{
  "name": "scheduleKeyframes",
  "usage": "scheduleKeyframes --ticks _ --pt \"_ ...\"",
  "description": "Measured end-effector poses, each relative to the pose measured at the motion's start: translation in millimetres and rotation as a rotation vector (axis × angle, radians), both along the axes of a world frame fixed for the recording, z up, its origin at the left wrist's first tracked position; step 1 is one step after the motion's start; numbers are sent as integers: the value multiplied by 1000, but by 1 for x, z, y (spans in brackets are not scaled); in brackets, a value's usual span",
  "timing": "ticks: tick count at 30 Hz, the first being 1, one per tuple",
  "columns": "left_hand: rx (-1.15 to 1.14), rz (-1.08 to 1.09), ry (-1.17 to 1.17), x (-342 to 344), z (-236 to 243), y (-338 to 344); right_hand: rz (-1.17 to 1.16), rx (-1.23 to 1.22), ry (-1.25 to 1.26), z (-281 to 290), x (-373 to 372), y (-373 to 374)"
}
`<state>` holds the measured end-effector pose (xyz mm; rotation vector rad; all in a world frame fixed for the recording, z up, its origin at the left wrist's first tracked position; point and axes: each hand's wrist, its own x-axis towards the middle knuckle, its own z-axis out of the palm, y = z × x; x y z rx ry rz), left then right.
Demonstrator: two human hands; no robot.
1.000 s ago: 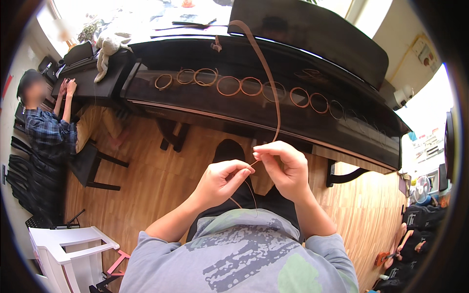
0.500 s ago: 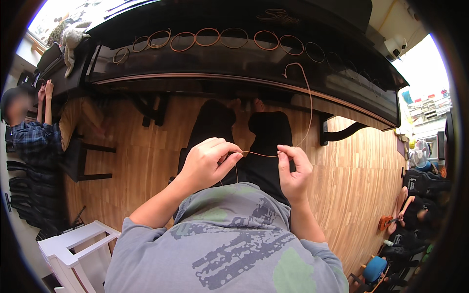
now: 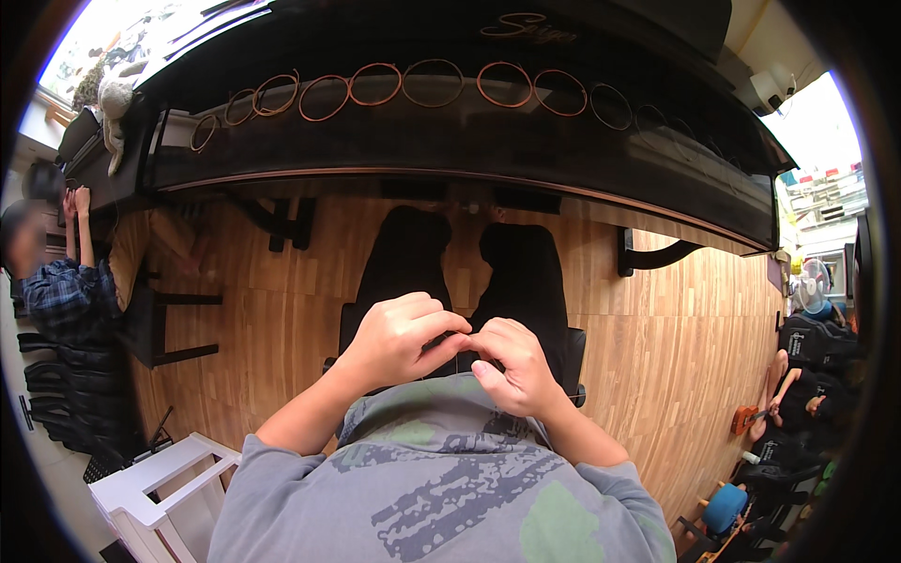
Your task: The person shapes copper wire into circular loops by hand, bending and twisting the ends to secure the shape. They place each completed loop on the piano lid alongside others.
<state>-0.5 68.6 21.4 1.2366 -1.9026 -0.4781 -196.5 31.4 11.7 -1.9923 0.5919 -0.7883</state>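
Hands (image 3: pixel 399 340) meet, apparently around wire (image 3: pixel 457 360).

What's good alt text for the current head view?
A person's left hand and right hand work close together over their lap, a thin strand faintly visible beneath. Beyond, a row of coiled loops lies on a black piano; another person sits far left.

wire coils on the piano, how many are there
9 clear ones, in a row on the black piano: three left coils, three middle coils, three right coils. Fainter ones farther right may add more.
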Motion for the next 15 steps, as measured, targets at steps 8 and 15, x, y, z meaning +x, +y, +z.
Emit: scheduleKeyframes --ticks 8,15 --pt "207 130 421 8 8 -19 -88 407 -69 13 31 -14" --pt "281 108 552 22 12 -31 -130 626 -526 19 34 -36"
